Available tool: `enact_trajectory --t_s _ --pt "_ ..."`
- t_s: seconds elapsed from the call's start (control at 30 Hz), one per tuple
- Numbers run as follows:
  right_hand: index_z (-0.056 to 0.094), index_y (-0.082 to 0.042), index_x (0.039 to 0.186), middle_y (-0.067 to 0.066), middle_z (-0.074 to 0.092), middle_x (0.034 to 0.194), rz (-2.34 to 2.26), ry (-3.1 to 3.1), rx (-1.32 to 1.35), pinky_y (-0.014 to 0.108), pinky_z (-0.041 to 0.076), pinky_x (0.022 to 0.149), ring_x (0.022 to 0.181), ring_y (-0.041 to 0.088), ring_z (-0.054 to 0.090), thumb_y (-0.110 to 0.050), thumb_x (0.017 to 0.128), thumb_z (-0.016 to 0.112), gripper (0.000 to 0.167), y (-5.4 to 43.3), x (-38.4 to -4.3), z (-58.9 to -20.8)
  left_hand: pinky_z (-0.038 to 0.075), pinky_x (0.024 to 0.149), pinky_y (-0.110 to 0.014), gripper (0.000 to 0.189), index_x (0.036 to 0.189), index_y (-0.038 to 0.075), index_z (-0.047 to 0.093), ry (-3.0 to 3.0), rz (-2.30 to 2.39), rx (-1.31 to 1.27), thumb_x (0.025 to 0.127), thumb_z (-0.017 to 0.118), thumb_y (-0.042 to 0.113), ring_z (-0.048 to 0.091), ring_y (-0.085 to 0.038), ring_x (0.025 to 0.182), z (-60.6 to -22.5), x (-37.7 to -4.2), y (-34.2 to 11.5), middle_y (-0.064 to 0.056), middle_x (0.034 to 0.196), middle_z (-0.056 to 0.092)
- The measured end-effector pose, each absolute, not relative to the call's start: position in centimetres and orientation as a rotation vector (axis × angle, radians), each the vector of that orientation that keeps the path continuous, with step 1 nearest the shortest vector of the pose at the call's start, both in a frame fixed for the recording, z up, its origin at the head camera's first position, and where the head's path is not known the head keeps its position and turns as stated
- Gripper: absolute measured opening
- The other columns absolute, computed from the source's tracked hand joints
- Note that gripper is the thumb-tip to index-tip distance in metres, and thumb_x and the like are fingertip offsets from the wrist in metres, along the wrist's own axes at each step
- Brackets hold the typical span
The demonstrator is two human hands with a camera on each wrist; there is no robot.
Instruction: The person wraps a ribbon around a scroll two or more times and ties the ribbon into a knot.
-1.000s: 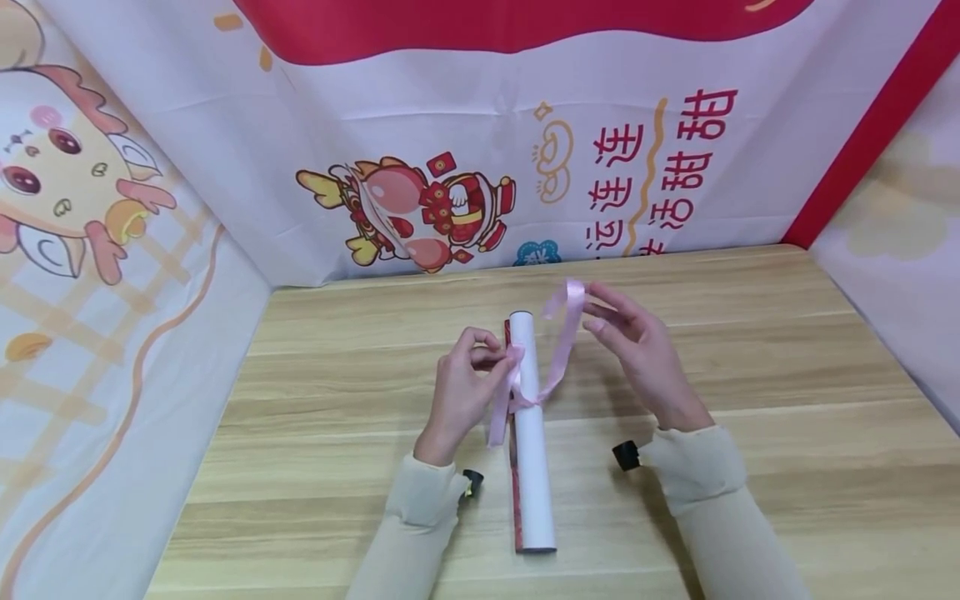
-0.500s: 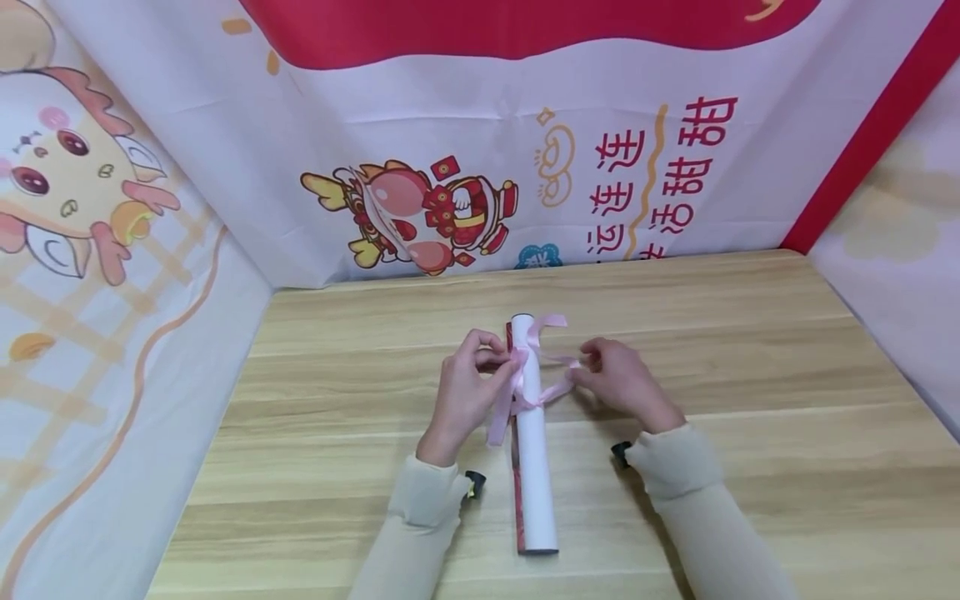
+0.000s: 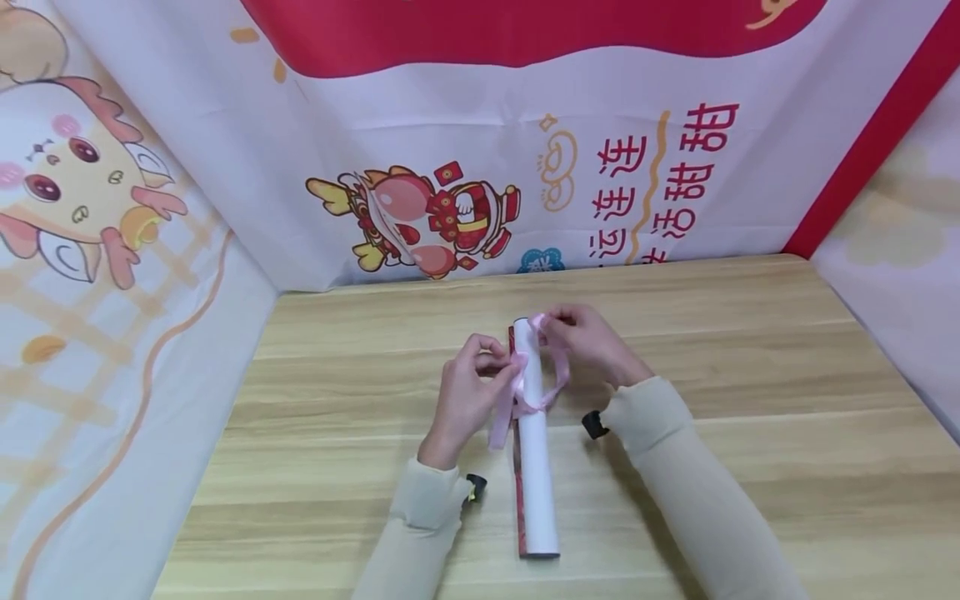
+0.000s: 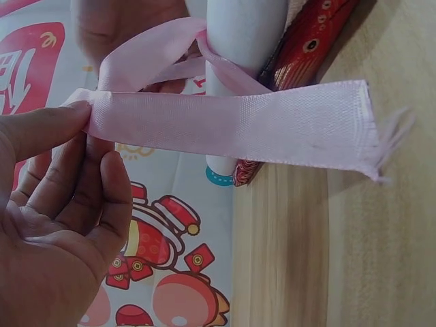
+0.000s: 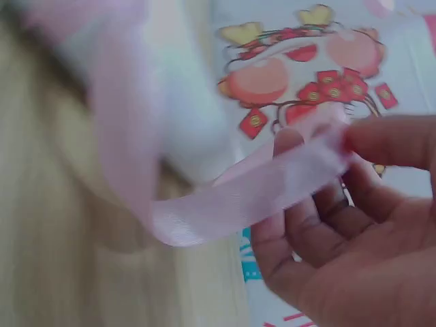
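A white paper roll (image 3: 537,483) with a red patterned edge (image 3: 521,525) along its left side lies lengthwise on the table. A pink satin ribbon (image 3: 502,421) goes round its middle. My left hand (image 3: 467,396) pinches a fold of the ribbon between thumb and fingers, left of the roll. In the left wrist view one ribbon end (image 4: 300,126) hangs out from that pinch, its tip frayed. My right hand (image 3: 592,340), near the roll's far end, pinches the other length of ribbon (image 5: 225,211) between thumb and fingers. That length curves back down to the tied spot.
The wood-grain table (image 3: 360,467) reaches back to a white cloth backdrop (image 3: 435,108) printed with a cartoon figure and red writing. A patterned cloth (image 3: 150,358) closes off the left side. Black wrist cameras (image 3: 595,425) jut from the sleeves.
My right hand first came down and in from the right, caught the loose ribbon, then moved left and away to the roll's far end. My left hand has kept its pinch in place.
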State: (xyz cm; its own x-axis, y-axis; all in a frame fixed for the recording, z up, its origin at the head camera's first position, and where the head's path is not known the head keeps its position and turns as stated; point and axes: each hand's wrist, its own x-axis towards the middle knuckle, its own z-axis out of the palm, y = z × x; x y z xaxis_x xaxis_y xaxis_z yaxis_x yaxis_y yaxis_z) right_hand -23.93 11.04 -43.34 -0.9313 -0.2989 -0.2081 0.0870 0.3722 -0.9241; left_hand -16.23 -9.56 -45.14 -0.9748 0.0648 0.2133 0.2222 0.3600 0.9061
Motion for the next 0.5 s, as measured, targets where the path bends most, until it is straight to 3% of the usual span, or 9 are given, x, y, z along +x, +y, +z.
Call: enact_trajectory --t_s 0.1,0.2,0.3,0.5 --pt "0.064 -0.002 0.122 0.008 0.071 0.115 -1.836 2.101 -0.197 0.046 0.049 0.111 0.112 0.024 0.068 -0.030 0.112 0.050 0.033 11.1 -24.4 -42.8 0.064 0.087 -0.039 0.024 0.109 0.009 0.060 -2.481 -1.680 -0.255 0.095 0.079 0.015 0.078 -0.027 0.096 -45.2 -16.2 -9.4 -0.013 0.107 0.081" --pt "0.063 -0.002 0.115 -0.002 0.070 0.097 -1.986 2.000 -0.201 0.038 0.051 0.104 0.098 0.014 0.067 -0.029 0.113 0.051 0.030 10.9 -24.9 -41.7 0.064 0.087 -0.041 0.024 0.108 0.008 0.060 -2.477 -1.673 -0.266 0.095 0.079 0.015 0.078 -0.026 0.095 -45.2 -16.2 -9.4 -0.013 0.106 0.082" --pt "0.061 0.000 0.122 -0.008 0.068 0.089 -2.070 2.014 -0.184 0.030 0.052 0.096 0.090 0.009 0.065 -0.024 0.112 0.052 0.028 10.9 -25.3 -40.3 0.064 0.087 -0.040 0.024 0.108 0.008 0.060 -2.473 -1.670 -0.272 0.095 0.080 0.014 0.078 -0.026 0.094 -45.1 -16.1 -9.3 -0.013 0.105 0.082" --pt "0.062 0.004 0.132 0.003 0.069 0.097 -1.942 2.304 -0.165 0.026 0.056 0.086 0.090 0.013 0.066 -0.021 0.110 0.056 0.034 10.7 -25.6 -39.3 0.064 0.085 -0.038 0.025 0.107 0.008 0.060 -2.462 -1.661 -0.289 0.094 0.081 0.014 0.078 -0.025 0.093 -44.7 -15.8 -9.1 -0.013 0.103 0.081"
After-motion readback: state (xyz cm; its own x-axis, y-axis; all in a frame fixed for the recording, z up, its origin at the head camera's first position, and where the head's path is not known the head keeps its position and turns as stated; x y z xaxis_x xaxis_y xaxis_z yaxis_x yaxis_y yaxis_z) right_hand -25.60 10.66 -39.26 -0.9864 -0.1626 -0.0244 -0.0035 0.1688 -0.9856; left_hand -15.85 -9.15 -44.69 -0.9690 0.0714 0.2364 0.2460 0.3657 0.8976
